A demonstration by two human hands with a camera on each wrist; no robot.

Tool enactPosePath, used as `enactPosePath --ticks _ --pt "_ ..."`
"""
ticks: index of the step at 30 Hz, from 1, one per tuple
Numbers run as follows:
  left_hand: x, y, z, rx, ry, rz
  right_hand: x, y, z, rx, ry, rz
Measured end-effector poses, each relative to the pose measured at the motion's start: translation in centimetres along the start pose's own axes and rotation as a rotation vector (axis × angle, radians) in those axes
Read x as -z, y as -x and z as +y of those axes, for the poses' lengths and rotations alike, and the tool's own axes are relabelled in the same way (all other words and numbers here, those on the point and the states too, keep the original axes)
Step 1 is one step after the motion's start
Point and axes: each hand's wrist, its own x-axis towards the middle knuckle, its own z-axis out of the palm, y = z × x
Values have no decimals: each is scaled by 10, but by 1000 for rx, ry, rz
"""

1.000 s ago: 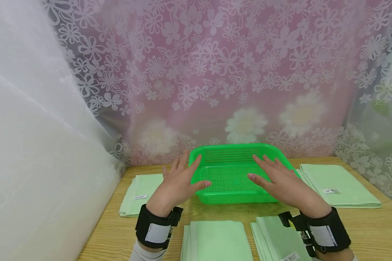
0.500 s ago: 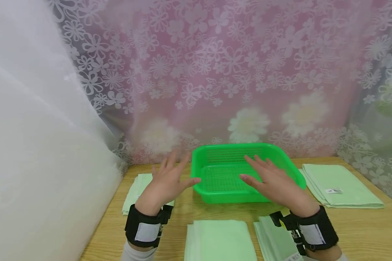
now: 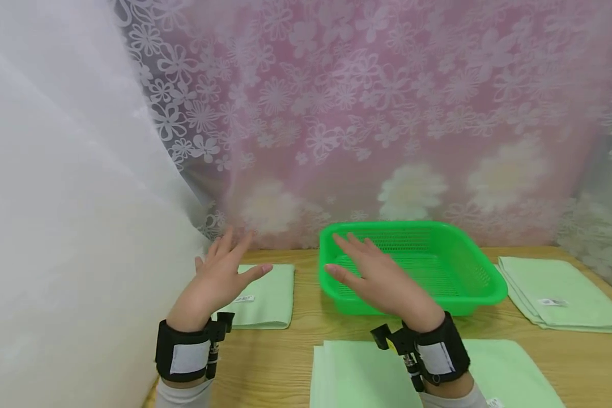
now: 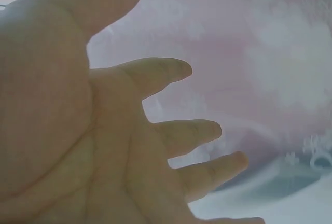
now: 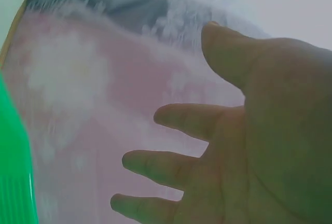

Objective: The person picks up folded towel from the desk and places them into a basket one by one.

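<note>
My left hand hovers over the folded pale green cloth at the left of the table, fingers spread and nothing held. In the left wrist view its bare palm shows, with the fingers apart. My right hand is raised in front of the green plastic basket, overlapping its left part in the head view. Its fingers are straight and the palm holds nothing in the right wrist view. Nothing lies in the visible part of the basket. Both wrists wear black straps.
Two more folded green cloths lie at the front, one partly behind the right forearm: a left one and a right one. Another cloth lies right of the basket. A white sheet hangs at the left, a flowered pink curtain behind.
Both hands have moved left, still spread and holding nothing. The head view has turned slightly left, so the basket and cloths sit farther right in it. More of the left cloth now shows.
</note>
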Motion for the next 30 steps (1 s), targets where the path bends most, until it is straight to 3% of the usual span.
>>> enactPosePath --ticks 9,16,23,30 --pt "17 4 -23 55 13 10 -29 -23 -55 93 -85 -26" --pt "20 2 -36 57 55 6 -43 -38 -70 137 -85 -41" --pt "4 -21 -63 47 89 -11 -75 -61 -56 121 -110 -12" --pt "-30 -49 -103 101 117 -63 -128 -89 -37 92 -109 -39"
